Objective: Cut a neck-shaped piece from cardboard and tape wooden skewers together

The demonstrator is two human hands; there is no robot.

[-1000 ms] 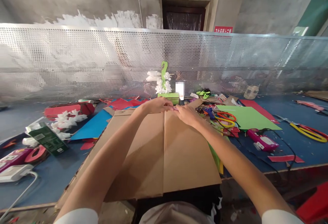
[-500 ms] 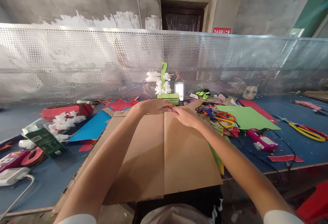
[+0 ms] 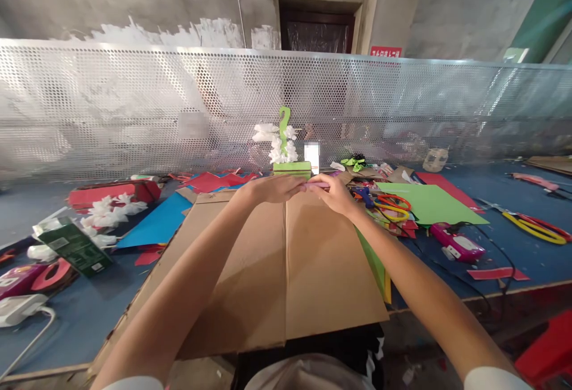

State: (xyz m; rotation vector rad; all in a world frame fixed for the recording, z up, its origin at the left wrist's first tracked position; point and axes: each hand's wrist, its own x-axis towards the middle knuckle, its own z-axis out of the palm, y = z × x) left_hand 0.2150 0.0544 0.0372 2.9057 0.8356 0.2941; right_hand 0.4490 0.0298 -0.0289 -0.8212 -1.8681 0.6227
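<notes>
A large sheet of brown cardboard (image 3: 241, 271) with a crease down its middle lies before me and sticks out past the table's front edge. My left hand (image 3: 277, 189) is over its far edge, with fingers stretched out to the right; what lies under the palm is hidden. Beside it, my right hand (image 3: 333, 195) is closed on a thin pinkish-purple stick (image 3: 318, 185), whose kind I cannot make out. The stick's left end meets my left fingertips. Just beyond the hands stands a green paper base (image 3: 292, 168) with a green hook-shaped stem (image 3: 285, 122) and white crumpled paper flowers (image 3: 277, 153).
To the left are blue paper (image 3: 154, 221), a green carton (image 3: 74, 247), white flowers (image 3: 109, 210) and a power strip (image 3: 20, 308). On the right lie green paper (image 3: 431, 202), orange-and-yellow scissors (image 3: 393, 206), a purple device (image 3: 456, 242) and larger scissors (image 3: 529, 223). A perforated metal screen (image 3: 223, 98) stands behind.
My right hand has shifted slightly right, away from the left fingers, so more of the purple stick shows. The left hand has flattened and slid a little right. The cardboard stays in place.
</notes>
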